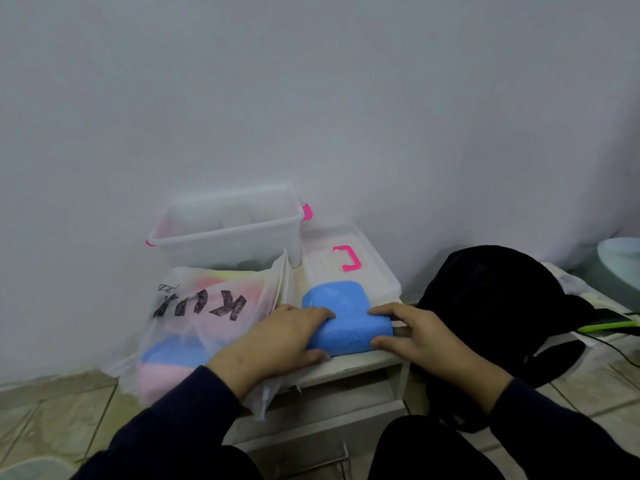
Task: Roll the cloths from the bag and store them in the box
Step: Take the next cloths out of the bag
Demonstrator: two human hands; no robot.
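Note:
A blue cloth lies folded on the low white cabinet top, partly over the box lid. My left hand holds its left end, fingers on top and thumb at the near edge. My right hand holds the right end the same way, thumb curled at the near side. A translucent white bag with dark letters lies to the left, with pink, blue and yellow cloths showing through it. The clear plastic box with pink latches stands open behind, against the wall.
The box's clear lid with a pink handle lies flat behind the blue cloth. A black backpack sits on the tiled floor to the right. A pale round object shows at the far right edge.

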